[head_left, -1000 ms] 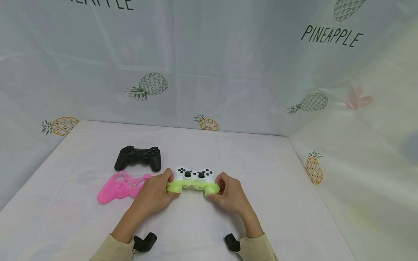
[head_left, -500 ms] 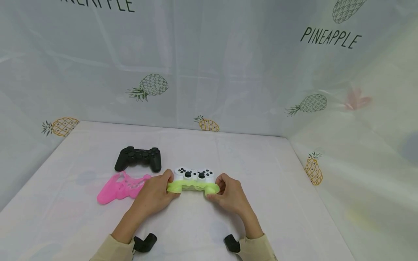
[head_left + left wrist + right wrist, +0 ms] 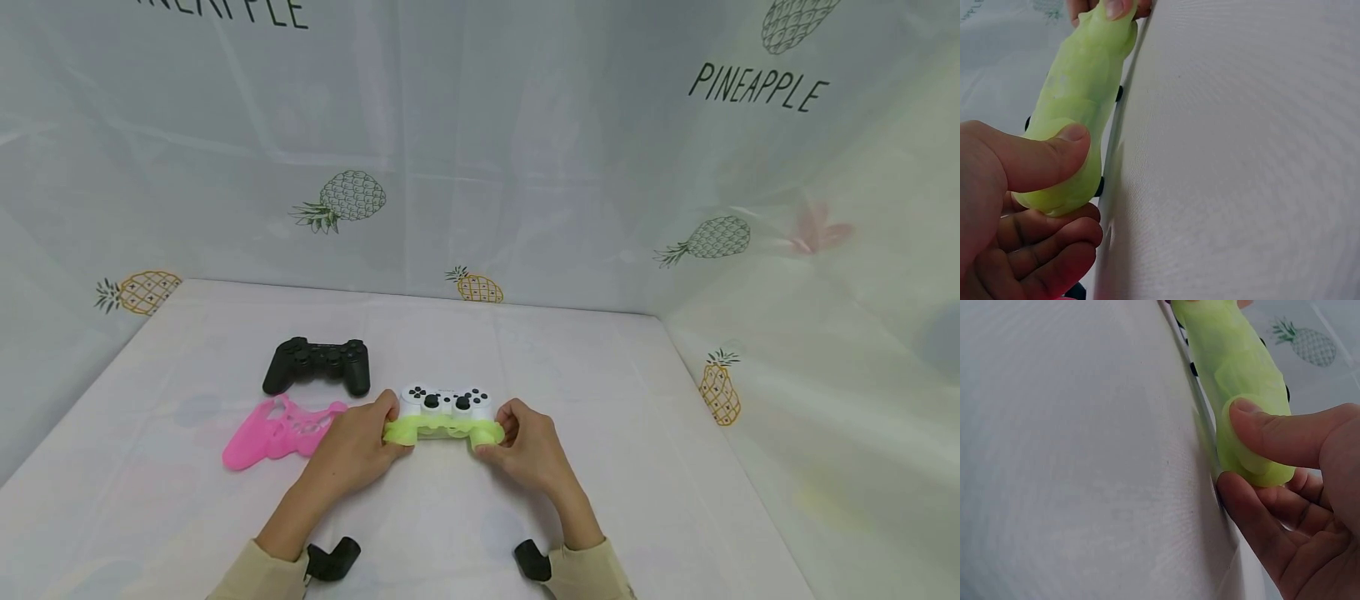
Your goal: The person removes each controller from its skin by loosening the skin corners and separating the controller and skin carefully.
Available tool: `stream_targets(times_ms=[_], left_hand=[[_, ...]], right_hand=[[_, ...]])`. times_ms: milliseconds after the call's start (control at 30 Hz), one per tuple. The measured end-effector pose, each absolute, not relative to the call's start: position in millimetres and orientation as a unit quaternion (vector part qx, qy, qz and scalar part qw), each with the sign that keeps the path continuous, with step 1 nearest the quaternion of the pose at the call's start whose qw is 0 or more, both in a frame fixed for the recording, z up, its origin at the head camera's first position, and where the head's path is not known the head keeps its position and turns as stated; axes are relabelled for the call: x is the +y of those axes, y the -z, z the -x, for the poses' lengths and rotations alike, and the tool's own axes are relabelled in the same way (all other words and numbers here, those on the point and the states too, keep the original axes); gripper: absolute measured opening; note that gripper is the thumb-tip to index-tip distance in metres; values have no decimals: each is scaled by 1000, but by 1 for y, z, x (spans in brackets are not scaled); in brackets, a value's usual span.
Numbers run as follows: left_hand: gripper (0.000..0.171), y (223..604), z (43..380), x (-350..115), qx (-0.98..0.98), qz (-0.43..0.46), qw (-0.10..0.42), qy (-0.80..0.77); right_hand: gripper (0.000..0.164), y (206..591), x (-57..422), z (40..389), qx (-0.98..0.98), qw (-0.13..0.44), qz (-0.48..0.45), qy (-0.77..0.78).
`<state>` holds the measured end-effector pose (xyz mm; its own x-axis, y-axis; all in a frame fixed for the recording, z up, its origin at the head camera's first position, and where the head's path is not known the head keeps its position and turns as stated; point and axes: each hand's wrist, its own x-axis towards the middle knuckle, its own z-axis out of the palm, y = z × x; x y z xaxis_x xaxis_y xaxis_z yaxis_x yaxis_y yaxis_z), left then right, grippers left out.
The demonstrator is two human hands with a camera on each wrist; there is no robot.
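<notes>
A white game controller (image 3: pixel 447 400) with black sticks and buttons sits mid-table in the head view. A lime-green silicone cover (image 3: pixel 442 427) wraps its near side and both handles. My left hand (image 3: pixel 358 442) grips the covered left end, and in the left wrist view its thumb (image 3: pixel 1054 153) presses on the green cover (image 3: pixel 1075 94). My right hand (image 3: pixel 528 442) grips the opposite end; its thumb (image 3: pixel 1272 431) lies on the cover (image 3: pixel 1235 356) with the fingers curled underneath. The top face of the controller is hidden in both wrist views.
A black game controller (image 3: pixel 318 363) lies at the back left. In front of it is a pink silicone controller cover (image 3: pixel 273 433), partly behind my left hand. Black wrist devices (image 3: pixel 333 558) stick out from both sleeves. A pineapple-print curtain (image 3: pixel 525 167) hangs behind the white table (image 3: pixel 600 417).
</notes>
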<state>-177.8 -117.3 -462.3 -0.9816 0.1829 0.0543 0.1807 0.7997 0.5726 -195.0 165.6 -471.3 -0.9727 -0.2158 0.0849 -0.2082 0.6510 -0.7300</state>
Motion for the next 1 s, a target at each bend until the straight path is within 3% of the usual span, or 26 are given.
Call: stream_targets(times_ms=[300,1000], left_hand=[[46,465,178,-120,947,-106,-19,-301],[45,463,178,-119,947,-111,-15,-300]], right_hand=[[43,472,165,195,911,-2,119,394],[43,472,164,195,909,-5,114,400]])
